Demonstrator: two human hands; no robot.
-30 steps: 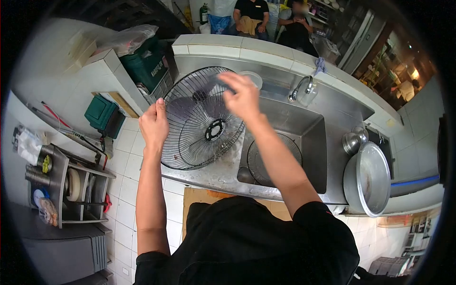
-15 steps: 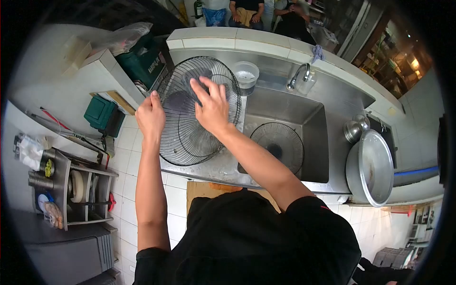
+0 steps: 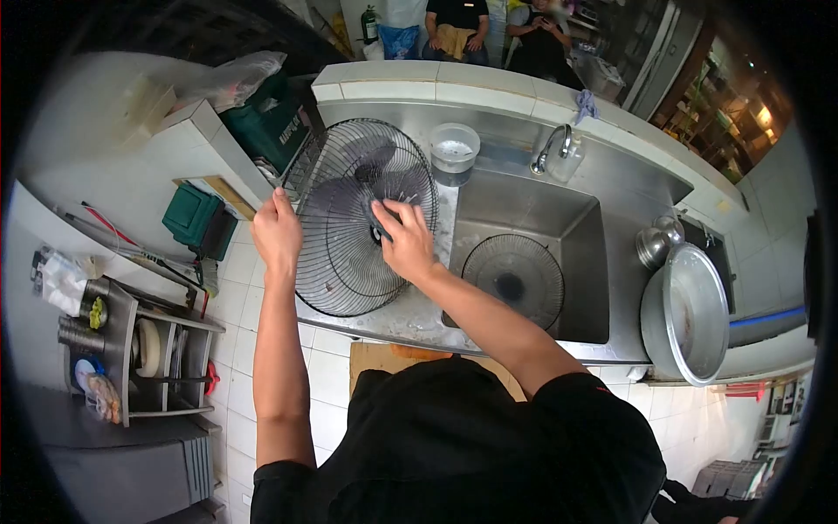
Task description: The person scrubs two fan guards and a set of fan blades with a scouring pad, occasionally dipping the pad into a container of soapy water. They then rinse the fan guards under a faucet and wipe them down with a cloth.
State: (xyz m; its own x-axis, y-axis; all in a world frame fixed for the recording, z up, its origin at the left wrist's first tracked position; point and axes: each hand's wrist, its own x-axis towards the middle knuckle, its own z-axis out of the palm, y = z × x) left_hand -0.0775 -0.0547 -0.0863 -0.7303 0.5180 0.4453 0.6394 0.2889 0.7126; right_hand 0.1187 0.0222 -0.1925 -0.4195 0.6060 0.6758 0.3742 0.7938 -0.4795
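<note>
A round black wire fan guard (image 3: 336, 279) stands over the counter left of the sink, with dark grey fan blades (image 3: 336, 199) visible behind its wires. At its left edge, my left hand (image 3: 278, 234) is closed round the rim, thumb upward. My right hand (image 3: 408, 243) is against the wires near the middle of the guard, its fingers bent. Under those fingers is something dark, mostly hidden, which I cannot make out. A second round wire guard (image 3: 515, 275) with a dark centre lies in the sink basin (image 3: 580, 227).
A clear tub of water (image 3: 454, 150) stands behind the fan guard. The faucet (image 3: 548, 150) curves over the sink's back edge. On the right are a large metal basin (image 3: 690, 314) and metal bowls (image 3: 655, 244). People (image 3: 458, 31) sit beyond the tiled ledge (image 3: 480, 85).
My right hand has moved down and slightly right across the guard, from its upper part to near the centre. My left hand stays at the rim. The whole view has shifted slightly.
</note>
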